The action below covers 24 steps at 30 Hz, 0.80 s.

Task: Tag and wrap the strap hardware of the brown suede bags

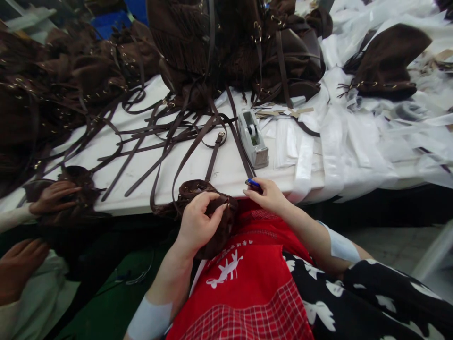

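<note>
My left hand (201,222) is closed on a small dark brown bag (193,188) at the table's front edge, thumb and fingers pinching its upper side. A buckled brown strap (213,163) runs from the bag onto the table. Just right of the bag, my right hand (266,193) grips a small blue tool (254,184) with a dark end. Fingers hide most of that tool, so its kind is unclear. It is held apart from the bag. A grey tape dispenser (253,138) stands on the table beyond my right hand.
Loose straps (166,137) cross the white table (138,200). Brown bags (198,52) are heaped behind, with another bag (385,66) on clear plastic sleeves (364,137) at right. At left, a co-worker's hand (56,196) rests on a bag; their other hand (21,267) is lower.
</note>
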Available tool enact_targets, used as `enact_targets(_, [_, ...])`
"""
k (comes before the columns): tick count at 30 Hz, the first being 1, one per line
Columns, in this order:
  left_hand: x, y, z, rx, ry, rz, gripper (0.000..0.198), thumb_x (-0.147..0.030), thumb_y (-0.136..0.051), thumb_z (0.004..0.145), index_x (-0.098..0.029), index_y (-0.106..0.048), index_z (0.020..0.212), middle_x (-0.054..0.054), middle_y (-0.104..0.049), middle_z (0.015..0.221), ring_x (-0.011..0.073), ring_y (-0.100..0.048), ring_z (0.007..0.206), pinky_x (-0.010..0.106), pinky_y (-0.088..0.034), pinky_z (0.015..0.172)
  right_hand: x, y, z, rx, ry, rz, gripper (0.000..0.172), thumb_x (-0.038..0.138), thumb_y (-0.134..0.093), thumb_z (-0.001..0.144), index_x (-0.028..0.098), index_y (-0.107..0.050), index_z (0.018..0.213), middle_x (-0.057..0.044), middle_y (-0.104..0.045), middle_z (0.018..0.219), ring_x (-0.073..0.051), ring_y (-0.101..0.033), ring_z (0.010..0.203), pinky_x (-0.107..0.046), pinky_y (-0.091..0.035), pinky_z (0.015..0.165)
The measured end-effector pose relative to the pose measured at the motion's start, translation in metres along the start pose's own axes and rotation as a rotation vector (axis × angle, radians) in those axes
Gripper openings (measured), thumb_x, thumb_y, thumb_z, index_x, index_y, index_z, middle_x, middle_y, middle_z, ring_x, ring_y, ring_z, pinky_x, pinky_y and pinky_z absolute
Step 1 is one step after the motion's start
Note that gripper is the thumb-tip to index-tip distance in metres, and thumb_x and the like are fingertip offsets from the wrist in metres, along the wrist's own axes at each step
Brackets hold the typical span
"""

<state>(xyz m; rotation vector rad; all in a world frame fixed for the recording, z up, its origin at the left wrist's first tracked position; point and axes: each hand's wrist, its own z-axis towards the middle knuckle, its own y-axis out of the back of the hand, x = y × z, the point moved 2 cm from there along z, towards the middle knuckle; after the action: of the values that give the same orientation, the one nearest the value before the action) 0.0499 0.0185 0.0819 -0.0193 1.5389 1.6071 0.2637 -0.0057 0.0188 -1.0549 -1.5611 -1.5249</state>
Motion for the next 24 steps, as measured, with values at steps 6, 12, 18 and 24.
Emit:
enact_targets(6, [0.012, 0.022, 0.016, 0.092, -0.020, 0.347, 0.031, -0.033, -0.041, 0.099, -0.018, -0.065, 0.089, 0.008, -0.068, 0.083, 0.0214, -0.063, 0.079, 0.032, -0.047, 0.073, 0.008, -0.017, -0.004, 0.128, 0.055, 0.140, 0.024, 0.036, -0.064, 0.080, 0.016, -0.066, 0.091, -0.001, -0.064, 0.074, -0.016, -0.058, 0.070, -0.026, -0.044, 0.068])
enact_targets(12, [0.022, 0.043, 0.023, 0.314, 0.388, -0.257, 0.050, -0.047, -0.041, 0.095, -0.020, -0.053, 0.054, -0.003, -0.044, 0.042, 0.0111, -0.043, 0.041, 0.023, -0.031, 0.043, 0.014, -0.020, -0.006, 0.168, 0.092, 0.192, 0.030, 0.037, -0.067, 0.081, 0.018, -0.066, 0.104, -0.004, -0.071, 0.091, -0.020, -0.065, 0.084, -0.031, -0.050, 0.080])
enact_targets(18, [0.012, 0.054, 0.014, 0.402, 0.685, -1.175, 0.054, -0.046, -0.051, 0.089, -0.021, -0.034, 0.044, -0.008, -0.023, 0.034, 0.0048, -0.020, 0.028, 0.022, -0.008, 0.034, 0.028, -0.021, -0.011, 0.098, 0.125, 0.274, 0.048, 0.041, -0.070, 0.079, 0.020, -0.058, 0.120, -0.004, -0.068, 0.093, -0.018, -0.064, 0.079, -0.030, -0.051, 0.075])
enact_targets(24, [0.011, 0.061, 0.005, 0.145, 0.651, -1.414, 0.068, -0.048, -0.048, 0.088, -0.022, -0.004, 0.042, -0.010, 0.002, 0.031, 0.0032, -0.006, 0.021, 0.022, -0.006, 0.033, 0.044, -0.020, -0.011, 0.014, 0.197, 0.172, 0.051, 0.042, -0.070, 0.080, 0.018, -0.057, 0.123, 0.002, -0.056, 0.067, -0.013, -0.051, 0.057, -0.027, -0.045, 0.059])
